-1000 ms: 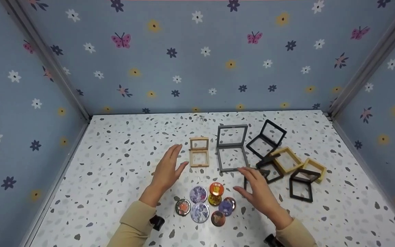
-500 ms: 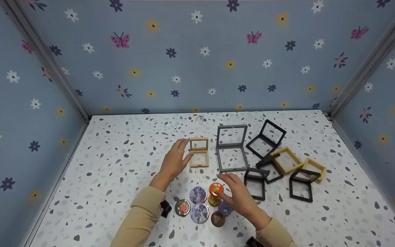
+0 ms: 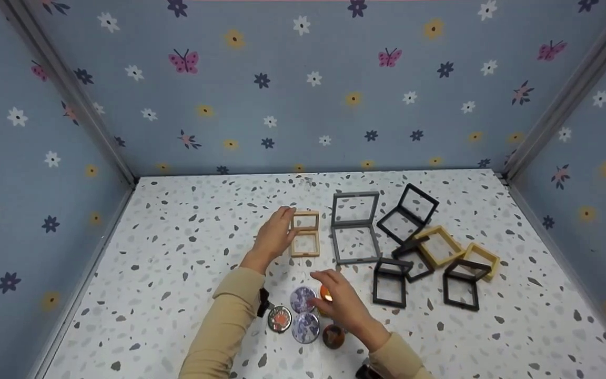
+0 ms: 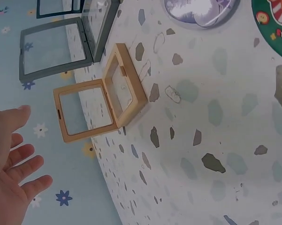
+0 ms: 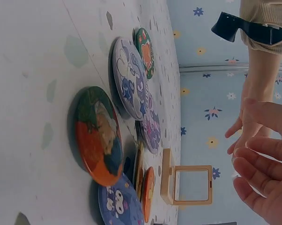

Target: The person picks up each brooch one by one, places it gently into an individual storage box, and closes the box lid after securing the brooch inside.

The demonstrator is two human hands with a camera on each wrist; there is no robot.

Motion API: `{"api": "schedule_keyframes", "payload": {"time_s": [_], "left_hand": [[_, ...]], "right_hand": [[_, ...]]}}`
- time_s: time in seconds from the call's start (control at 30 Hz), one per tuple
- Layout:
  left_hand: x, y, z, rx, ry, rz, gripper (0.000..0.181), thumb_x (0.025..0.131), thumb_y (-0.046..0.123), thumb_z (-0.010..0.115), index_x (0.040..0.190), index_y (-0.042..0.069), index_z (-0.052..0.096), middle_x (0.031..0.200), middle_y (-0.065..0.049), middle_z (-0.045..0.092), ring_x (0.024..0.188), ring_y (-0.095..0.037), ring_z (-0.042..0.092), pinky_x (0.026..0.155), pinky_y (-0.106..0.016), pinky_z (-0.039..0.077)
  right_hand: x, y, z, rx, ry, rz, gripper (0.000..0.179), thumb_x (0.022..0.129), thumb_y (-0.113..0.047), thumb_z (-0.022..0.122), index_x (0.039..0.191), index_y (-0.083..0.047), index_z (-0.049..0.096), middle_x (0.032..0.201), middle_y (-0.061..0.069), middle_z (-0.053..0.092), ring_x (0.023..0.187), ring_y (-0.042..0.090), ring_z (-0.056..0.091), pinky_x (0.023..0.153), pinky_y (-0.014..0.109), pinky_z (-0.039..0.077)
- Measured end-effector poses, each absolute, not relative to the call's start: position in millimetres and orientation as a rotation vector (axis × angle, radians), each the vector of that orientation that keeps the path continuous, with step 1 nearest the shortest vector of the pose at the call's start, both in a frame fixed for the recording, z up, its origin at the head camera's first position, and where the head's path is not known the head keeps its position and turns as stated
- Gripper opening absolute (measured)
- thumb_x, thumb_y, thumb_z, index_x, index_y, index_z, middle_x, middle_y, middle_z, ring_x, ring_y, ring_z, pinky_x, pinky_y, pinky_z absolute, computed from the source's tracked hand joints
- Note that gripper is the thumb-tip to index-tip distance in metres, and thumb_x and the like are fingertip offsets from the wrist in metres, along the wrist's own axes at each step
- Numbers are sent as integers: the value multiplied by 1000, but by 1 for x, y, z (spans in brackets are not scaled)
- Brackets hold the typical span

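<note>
My left hand (image 3: 273, 235) hovers beside a small tan display frame (image 3: 305, 255), its lid standing up. The left wrist view shows a gap between the relaxed left fingers and the tan frame (image 4: 138, 91). Above the cluster of round badges is my right hand (image 3: 344, 301), fingers loosely bent and holding nothing. It partly covers an orange badge (image 3: 325, 292) and hides others. Two purple badges (image 3: 305, 327) lie left of it, near a green-rimmed badge (image 3: 280, 319). A brown-and-orange badge (image 5: 99, 136) and a blue badge (image 5: 120, 206) show in the right wrist view.
A larger grey frame (image 3: 355, 225) stands unfolded right of the tan one. Farther right lie several black frames (image 3: 390, 304) and two yellowish frames (image 3: 446, 259), some overlapping. Flower-patterned walls (image 3: 313, 121) enclose the speckled table (image 3: 177, 252) at the back and sides.
My left hand has moved right and slightly away from me, up to the tan frame. My right hand has swung left from beside the black frames to over the badges.
</note>
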State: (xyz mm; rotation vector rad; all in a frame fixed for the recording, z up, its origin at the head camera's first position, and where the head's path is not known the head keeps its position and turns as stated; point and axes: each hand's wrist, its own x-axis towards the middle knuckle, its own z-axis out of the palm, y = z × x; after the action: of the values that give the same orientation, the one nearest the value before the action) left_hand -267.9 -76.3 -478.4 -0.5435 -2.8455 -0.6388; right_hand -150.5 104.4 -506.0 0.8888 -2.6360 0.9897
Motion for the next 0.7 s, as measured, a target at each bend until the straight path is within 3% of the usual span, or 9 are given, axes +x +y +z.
{"api": "schedule_keyframes", "payload": {"time_s": [0.33, 0.7], "left_hand": [[-286, -78, -486, -483, -2974, -684, 46, 88, 19, 54, 129, 1, 41, 130, -14, 41, 118, -26, 40, 95, -36, 35], [-296, -74, -489, -418, -3085, -790, 51, 88, 16, 54, 133, 2, 36, 137, -14, 35, 124, -25, 32, 100, -36, 27]], "right_hand": [[-151, 96, -513, 933, -2639, 942, 47, 75, -22, 70, 114, 0, 55, 106, 8, 54, 98, 21, 50, 84, 34, 42], [-159, 104, -519, 813, -2755, 936, 45, 75, -14, 70, 114, 0, 54, 108, 10, 52, 101, 25, 49, 83, 37, 43]]}}
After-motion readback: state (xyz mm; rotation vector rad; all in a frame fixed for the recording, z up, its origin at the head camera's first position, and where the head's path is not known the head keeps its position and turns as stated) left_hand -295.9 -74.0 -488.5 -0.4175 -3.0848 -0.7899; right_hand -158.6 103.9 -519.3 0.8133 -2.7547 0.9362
